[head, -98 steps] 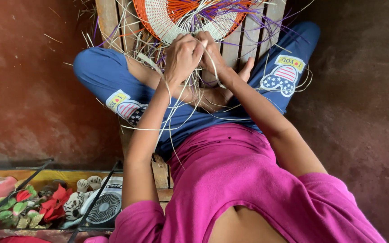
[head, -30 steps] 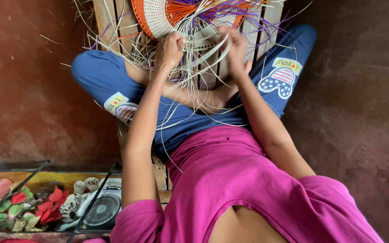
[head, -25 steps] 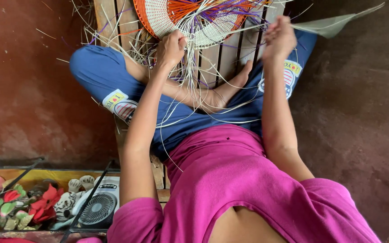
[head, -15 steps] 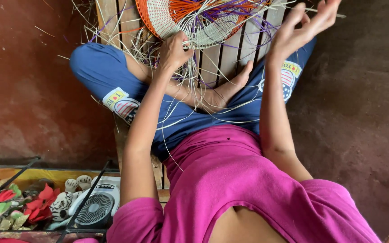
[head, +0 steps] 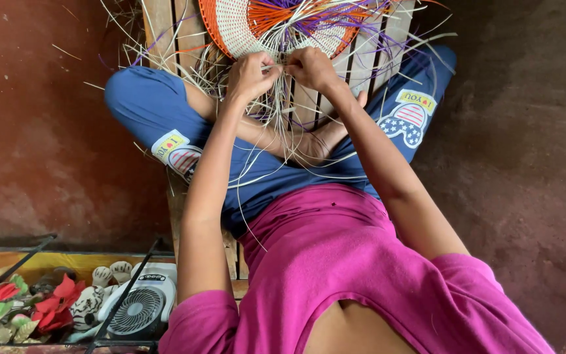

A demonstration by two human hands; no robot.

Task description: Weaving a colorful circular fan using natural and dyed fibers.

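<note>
While the round orange-and-white woven basket base rests on the slatted wooden bench, left hand and right hand pinch its pale straw strands at the rim; light, springy, probably brittle, best gripped close in.

round woven basket, orange rim, white weave, on wooden slats; loose pale straw strands hang from its near edge.

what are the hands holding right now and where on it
Both the left hand and right hand pinch loose pale strands at the near rim of the woven basket.
</note>
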